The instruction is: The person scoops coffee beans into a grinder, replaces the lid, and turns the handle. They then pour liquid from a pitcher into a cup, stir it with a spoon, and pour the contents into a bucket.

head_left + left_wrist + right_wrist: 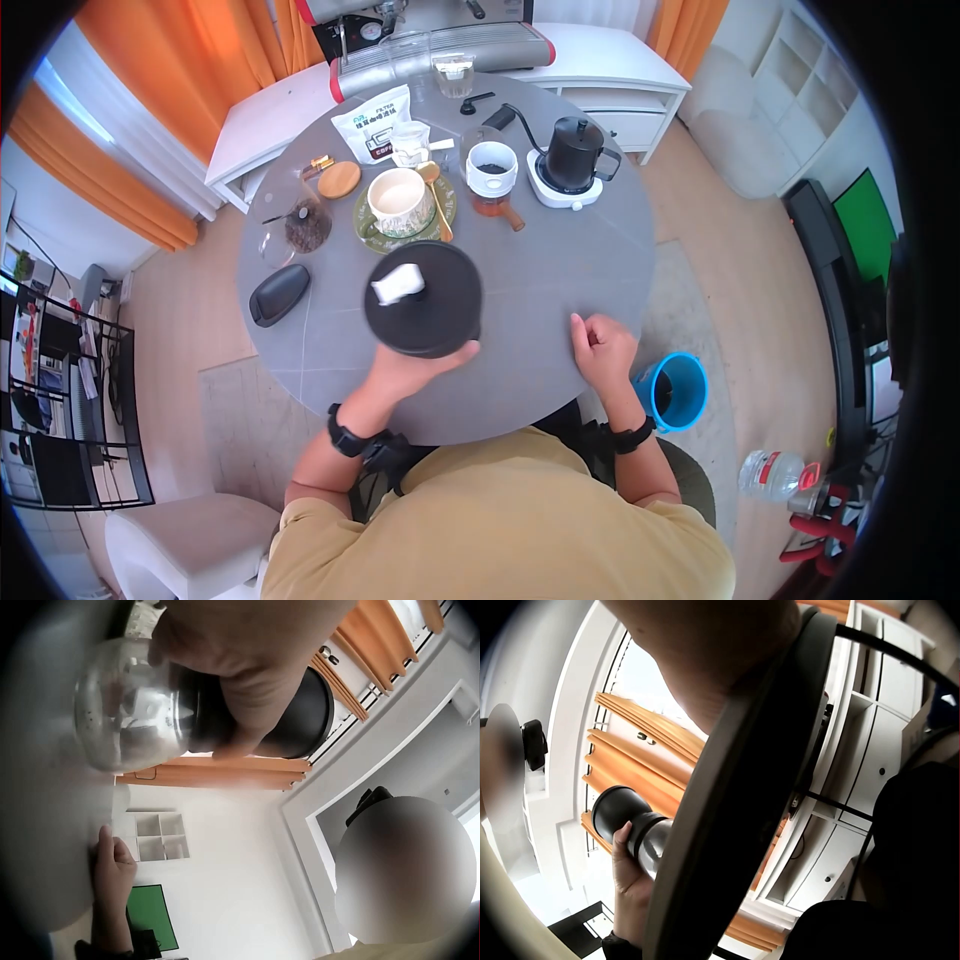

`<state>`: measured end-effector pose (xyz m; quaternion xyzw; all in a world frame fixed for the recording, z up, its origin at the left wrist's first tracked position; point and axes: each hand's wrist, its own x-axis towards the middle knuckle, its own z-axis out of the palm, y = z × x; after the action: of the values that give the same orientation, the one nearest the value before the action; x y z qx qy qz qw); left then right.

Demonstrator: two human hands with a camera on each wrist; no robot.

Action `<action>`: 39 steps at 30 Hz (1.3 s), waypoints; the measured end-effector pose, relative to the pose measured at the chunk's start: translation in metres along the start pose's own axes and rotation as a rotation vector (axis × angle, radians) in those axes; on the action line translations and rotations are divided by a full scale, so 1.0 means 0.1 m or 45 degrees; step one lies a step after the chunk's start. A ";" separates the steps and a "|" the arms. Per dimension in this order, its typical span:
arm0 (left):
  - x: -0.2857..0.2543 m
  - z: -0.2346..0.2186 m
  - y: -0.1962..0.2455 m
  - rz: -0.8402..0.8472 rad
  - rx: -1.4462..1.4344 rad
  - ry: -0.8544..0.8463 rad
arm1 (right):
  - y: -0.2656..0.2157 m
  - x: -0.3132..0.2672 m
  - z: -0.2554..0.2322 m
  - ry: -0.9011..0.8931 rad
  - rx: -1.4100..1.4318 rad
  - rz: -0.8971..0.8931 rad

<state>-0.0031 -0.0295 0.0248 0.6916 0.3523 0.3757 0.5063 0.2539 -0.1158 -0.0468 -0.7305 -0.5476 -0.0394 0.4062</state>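
Note:
My left hand (412, 372) grips a hand coffee grinder (425, 318) around its black neck, near the front of the round table. Its flared black top faces up in the head view, with a small white patch on it. In the left wrist view its clear glass jar (127, 709) sits low at the tabletop. My right hand (605, 352) rests at the table's right front edge, fingers loosely curled and thumb out, holding nothing. Behind the grinder stands a patterned cup (400, 203) on a green saucer (374, 238), a wooden spoon (441, 212) beside it.
A white dripper (491, 170) with dark grounds sits on a glass server; a black kettle (572, 155) stands on a white scale (552, 193). A jar of beans (307, 228), black case (280, 295), wooden lid (339, 180), coffee bag (375, 125) and crank handle (477, 103) lie about.

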 end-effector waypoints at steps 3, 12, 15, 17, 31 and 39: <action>0.11 0.20 -0.05 0.042 -0.049 -0.055 | 0.01 0.00 0.00 0.005 -0.005 0.008; 0.17 0.40 -0.08 0.087 0.013 0.023 | -0.01 0.01 -0.01 0.008 -0.018 -0.015; 0.17 0.44 -0.12 0.113 0.052 0.045 | -0.05 0.02 -0.03 -0.025 0.037 0.083; 0.17 0.45 -0.19 0.130 0.054 0.074 | -0.12 0.07 -0.07 -0.069 0.094 0.193; 0.19 0.46 -0.14 0.230 -0.160 0.073 | -1.48 1.11 -0.42 -0.451 0.359 -0.907; 0.20 0.48 -0.20 0.259 -0.176 0.107 | -1.39 1.10 -0.37 -0.150 0.598 -0.686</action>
<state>0.0458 -0.0281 -0.0014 0.6709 0.2746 0.4771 0.4969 0.1967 -0.0450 0.1097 -0.4477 -0.7370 0.0241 0.5058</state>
